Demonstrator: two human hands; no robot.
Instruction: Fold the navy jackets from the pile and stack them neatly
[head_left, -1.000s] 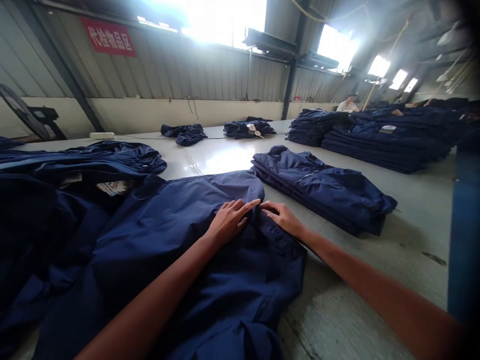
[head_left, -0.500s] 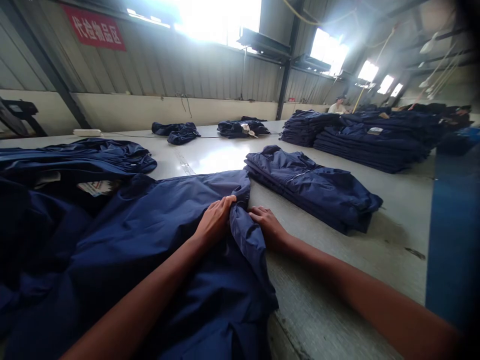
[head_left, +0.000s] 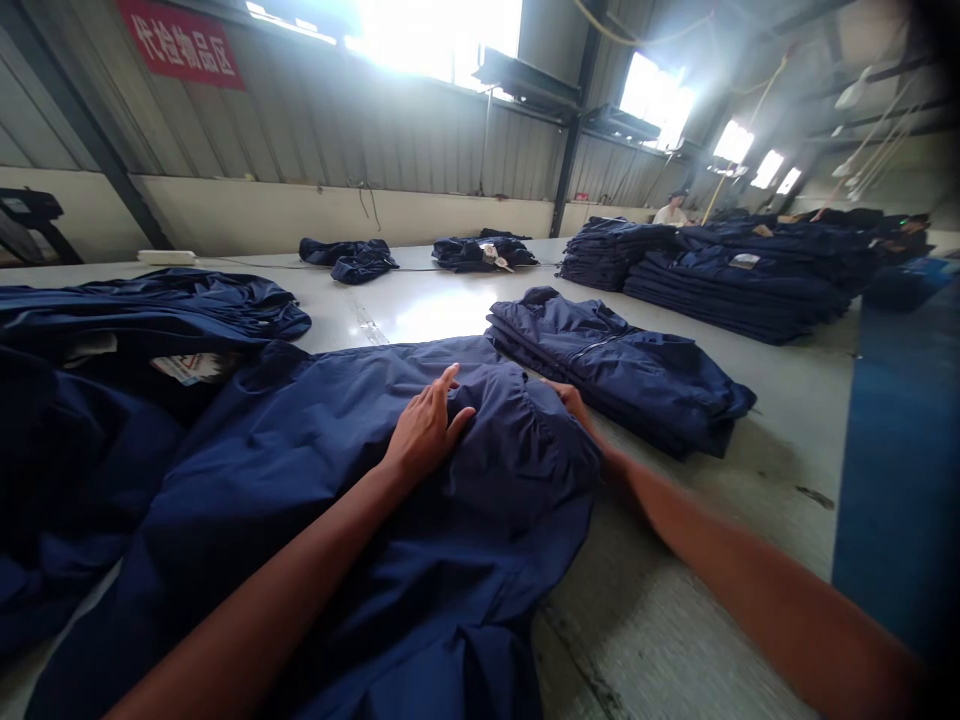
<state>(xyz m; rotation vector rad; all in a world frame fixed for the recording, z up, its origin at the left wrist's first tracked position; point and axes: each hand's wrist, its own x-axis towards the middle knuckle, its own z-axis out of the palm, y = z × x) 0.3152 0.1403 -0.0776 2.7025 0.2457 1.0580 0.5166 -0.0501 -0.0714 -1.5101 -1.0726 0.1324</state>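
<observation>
Factory shed, long grey surface (head_left: 660,630), with a folded navy jacket stack (head_left: 622,375) just beyond the right hand. Loose navy jacket (head_left: 390,530) lay spread on the surface in front of the person, with a bunched hump (head_left: 517,440) at its far end. Left hand (head_left: 424,430) rested on the cloth, fingers spread, grip open, holding nothing. Right hand (head_left: 574,400) sat at the hump's far side, mostly hidden; its grip couldn't be told. Step looked like smoothing during a fold. Next move appeared to call for pressing out the hump and squaring the edges.
</observation>
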